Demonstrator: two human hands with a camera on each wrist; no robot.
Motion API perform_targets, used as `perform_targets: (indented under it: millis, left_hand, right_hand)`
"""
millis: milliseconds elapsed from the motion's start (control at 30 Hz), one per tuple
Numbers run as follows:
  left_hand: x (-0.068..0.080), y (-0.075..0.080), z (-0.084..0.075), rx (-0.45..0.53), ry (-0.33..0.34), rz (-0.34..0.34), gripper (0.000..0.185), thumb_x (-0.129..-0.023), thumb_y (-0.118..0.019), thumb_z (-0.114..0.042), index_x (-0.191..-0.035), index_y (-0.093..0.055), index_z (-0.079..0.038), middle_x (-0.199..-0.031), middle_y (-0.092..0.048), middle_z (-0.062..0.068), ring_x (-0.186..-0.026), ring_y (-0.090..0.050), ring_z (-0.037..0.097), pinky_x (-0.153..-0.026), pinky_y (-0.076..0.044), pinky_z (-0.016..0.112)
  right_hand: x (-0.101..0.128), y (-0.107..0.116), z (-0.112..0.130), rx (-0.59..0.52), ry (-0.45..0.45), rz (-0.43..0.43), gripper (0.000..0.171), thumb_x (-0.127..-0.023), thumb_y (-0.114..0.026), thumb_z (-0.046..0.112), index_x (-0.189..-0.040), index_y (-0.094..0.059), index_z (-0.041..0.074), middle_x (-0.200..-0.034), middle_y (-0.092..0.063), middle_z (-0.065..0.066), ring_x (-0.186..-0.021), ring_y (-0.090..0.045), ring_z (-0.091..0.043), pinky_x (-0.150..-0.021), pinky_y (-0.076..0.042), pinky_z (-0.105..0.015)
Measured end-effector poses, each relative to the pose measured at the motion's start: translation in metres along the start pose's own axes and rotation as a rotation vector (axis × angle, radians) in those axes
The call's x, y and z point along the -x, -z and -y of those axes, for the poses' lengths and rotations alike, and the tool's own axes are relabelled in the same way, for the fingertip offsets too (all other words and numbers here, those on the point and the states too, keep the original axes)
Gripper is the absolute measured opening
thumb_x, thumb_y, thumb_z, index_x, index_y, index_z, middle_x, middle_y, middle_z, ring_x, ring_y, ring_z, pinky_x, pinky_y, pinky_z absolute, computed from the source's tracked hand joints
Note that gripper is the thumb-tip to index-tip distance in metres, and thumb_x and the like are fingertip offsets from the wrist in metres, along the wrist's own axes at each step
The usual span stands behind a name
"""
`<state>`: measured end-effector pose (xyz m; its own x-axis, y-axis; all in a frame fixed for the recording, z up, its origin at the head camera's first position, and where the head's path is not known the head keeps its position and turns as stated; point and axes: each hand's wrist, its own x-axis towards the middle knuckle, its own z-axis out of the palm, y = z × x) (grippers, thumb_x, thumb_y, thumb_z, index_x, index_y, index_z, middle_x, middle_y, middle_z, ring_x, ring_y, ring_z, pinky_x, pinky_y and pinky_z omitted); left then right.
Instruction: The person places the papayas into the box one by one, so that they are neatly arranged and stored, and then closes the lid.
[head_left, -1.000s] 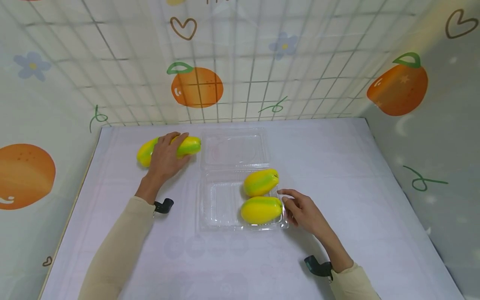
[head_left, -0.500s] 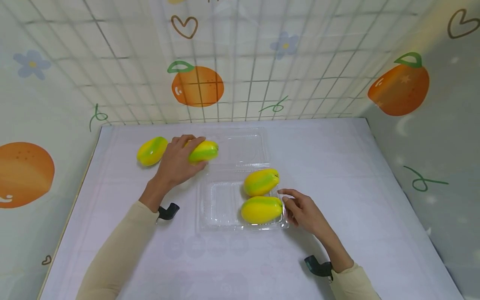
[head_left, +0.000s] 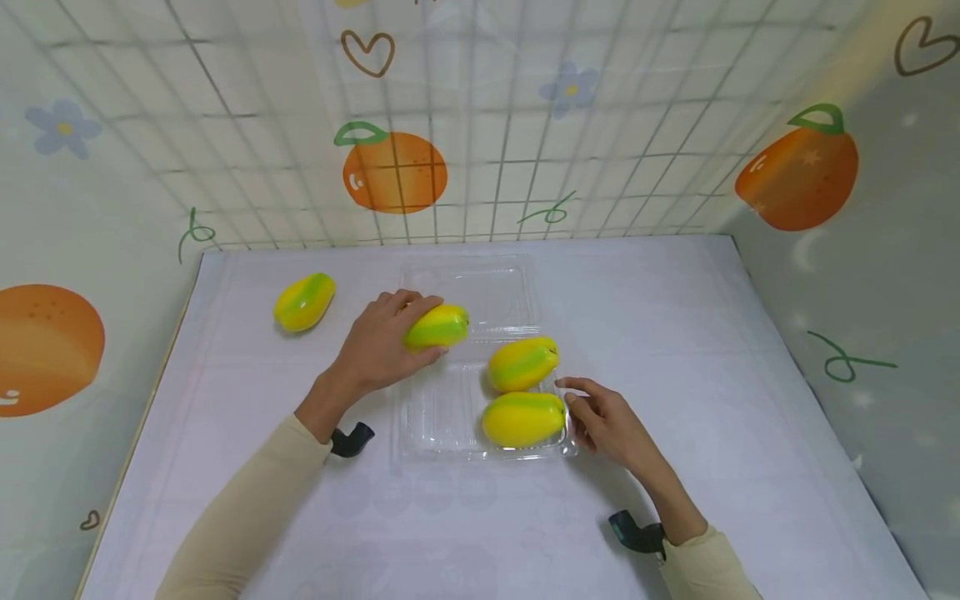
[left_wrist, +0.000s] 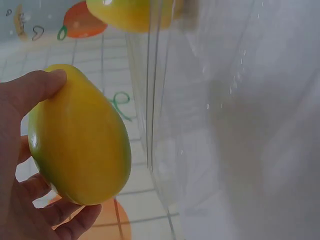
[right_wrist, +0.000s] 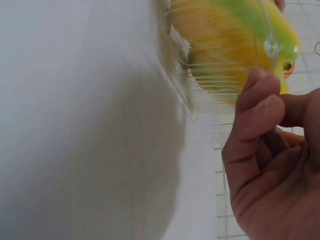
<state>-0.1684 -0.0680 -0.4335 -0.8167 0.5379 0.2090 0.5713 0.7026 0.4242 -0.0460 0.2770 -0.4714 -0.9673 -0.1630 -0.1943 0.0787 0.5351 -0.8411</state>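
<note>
A glossy yellow-and-green oval fruit (head_left: 437, 326) is clamped in a person's left hand (head_left: 384, 343) above the rear left of a clear plastic hinged box (head_left: 442, 408), its left end hidden from my head view. In the box's right side lie a plump yellow-and-green fruit (head_left: 522, 364) and a mostly yellow one (head_left: 522, 421). At that rim, the right hand (head_left: 611, 427) bends its fingers; I cannot tell whether they pinch the plastic. The see-through lid (head_left: 472, 292) is faint to me against the white counter (head_left: 675, 317), where a fourth fruit (head_left: 303, 302) rests, back left.
</note>
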Motion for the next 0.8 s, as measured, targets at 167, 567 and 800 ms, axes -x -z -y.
perform_targets:
  millis: [167, 567, 800]
  left_hand:
    - [0.001, -0.010, -0.009, 0.014, -0.043, 0.013, 0.063, -0.087, -0.075, -0.048, -0.142, -0.056, -0.024, -0.128, -0.056, 0.003, -0.110, -0.049, 0.024, -0.092, -0.045, 0.040]
    - [0.004, -0.028, -0.020, 0.027, -0.075, 0.036, 0.063, -0.087, -0.077, -0.047, -0.140, -0.056, -0.020, -0.127, -0.059, 0.006, -0.112, -0.048, 0.024, -0.096, -0.045, 0.040]
    - [0.008, -0.043, -0.017, -0.020, -0.063, 0.042, 0.063, -0.086, -0.078, -0.046, -0.139, -0.058, -0.018, -0.130, -0.054, 0.007, -0.114, -0.047, 0.026, -0.097, -0.044, 0.040]
  right_hand:
    - [0.000, 0.000, 0.001, 0.004, -0.007, -0.002, 0.036, -0.107, -0.051, 0.017, -0.139, -0.054, 0.001, -0.068, -0.056, -0.007, -0.050, -0.048, -0.020, -0.046, -0.046, -0.025]
    - [0.000, -0.001, 0.000, 0.010, -0.006, 0.001, 0.036, -0.107, -0.051, 0.018, -0.139, -0.054, 0.001, -0.068, -0.056, -0.008, -0.050, -0.048, -0.020, -0.046, -0.046, -0.026]
    - [-0.001, -0.002, -0.001, -0.004, -0.008, 0.013, 0.035, -0.107, -0.051, 0.016, -0.139, -0.054, 0.002, -0.069, -0.058, -0.009, -0.049, -0.048, -0.019, -0.046, -0.046, -0.025]
